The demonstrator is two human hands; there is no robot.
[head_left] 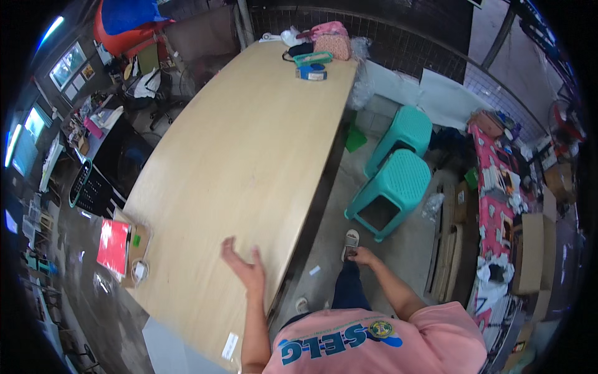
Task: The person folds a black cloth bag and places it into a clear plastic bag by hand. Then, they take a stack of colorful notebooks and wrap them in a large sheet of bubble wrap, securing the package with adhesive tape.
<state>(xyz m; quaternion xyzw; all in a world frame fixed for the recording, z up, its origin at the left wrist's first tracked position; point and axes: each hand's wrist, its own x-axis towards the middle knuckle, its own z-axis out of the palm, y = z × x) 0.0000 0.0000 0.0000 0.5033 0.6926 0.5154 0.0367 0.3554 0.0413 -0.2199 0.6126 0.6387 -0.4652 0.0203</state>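
My left hand (246,269) is over the near part of the long wooden table (237,162), its thumb and fingers apart and nothing in them. Whether it touches the tabletop I cannot tell. My right hand (361,255) hangs low in front of my dark-trousered leg (352,287), just by my sandalled foot (351,240) in this view. Its fingers are small and shadowed, so their pose is unclear, and I make out no object in them. A small white label (230,345) lies on the table's near edge, beside my left forearm.
Teal plastic stools (405,177) stand right of the table. At its far end are a blue tape dispenser (311,73), a green basket (313,58) and pink bags (332,42). A red folder (114,246) sits at the left edge. Cardboard boxes (534,249) line the right side.
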